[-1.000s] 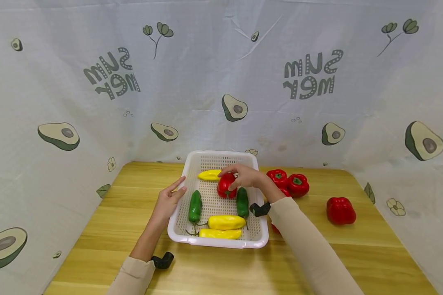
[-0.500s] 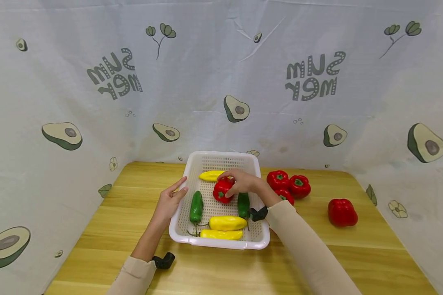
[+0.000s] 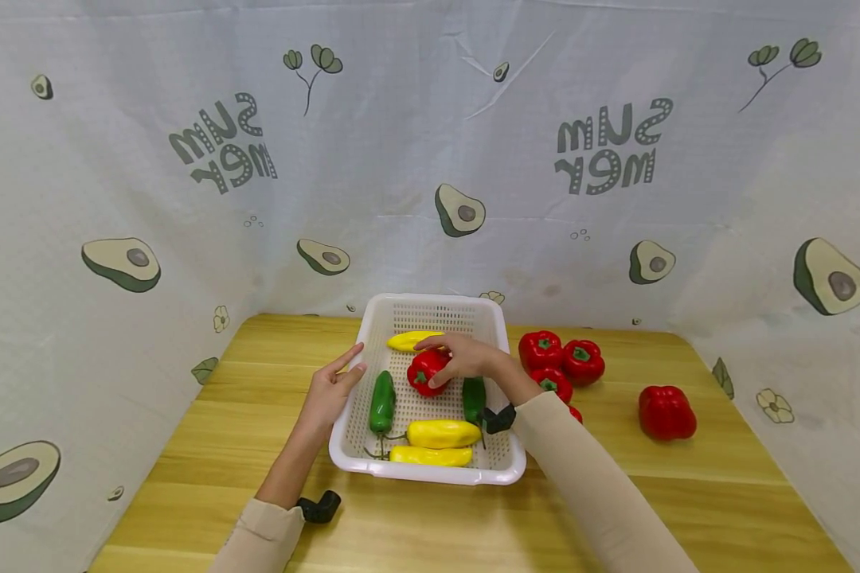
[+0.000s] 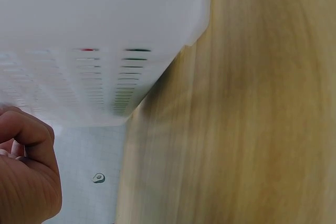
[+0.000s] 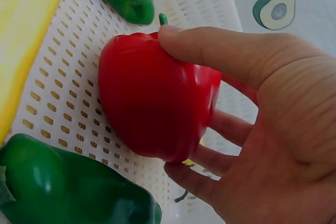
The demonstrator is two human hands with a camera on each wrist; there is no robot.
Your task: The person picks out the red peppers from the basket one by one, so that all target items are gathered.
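My right hand (image 3: 469,356) grips a red bell pepper (image 3: 423,371) inside a white perforated basket (image 3: 426,475). In the right wrist view, the thumb lies over the top of that bell pepper (image 5: 152,98) near its green stem, with fingers curled at its far side. At the basket's left rim, my left hand (image 3: 322,398) holds the edge, index finger and thumb on it. The left wrist view has that hand (image 4: 29,182) with curled fingers beside the basket's outer wall (image 4: 105,19); the fingertips are hidden.
Inside the basket lie green peppers (image 3: 382,402) and yellow peppers (image 3: 444,434), one yellow pepper partly behind my right hand. Several red bell peppers (image 3: 583,364) are clustered right of the basket, some behind my sleeve. Another bell pepper (image 3: 666,414) lies farther right on the wooden table (image 3: 724,501).
My right hand and the gripped bell pepper have moved left and slightly toward me within the basket. My left hand stays at the rim.
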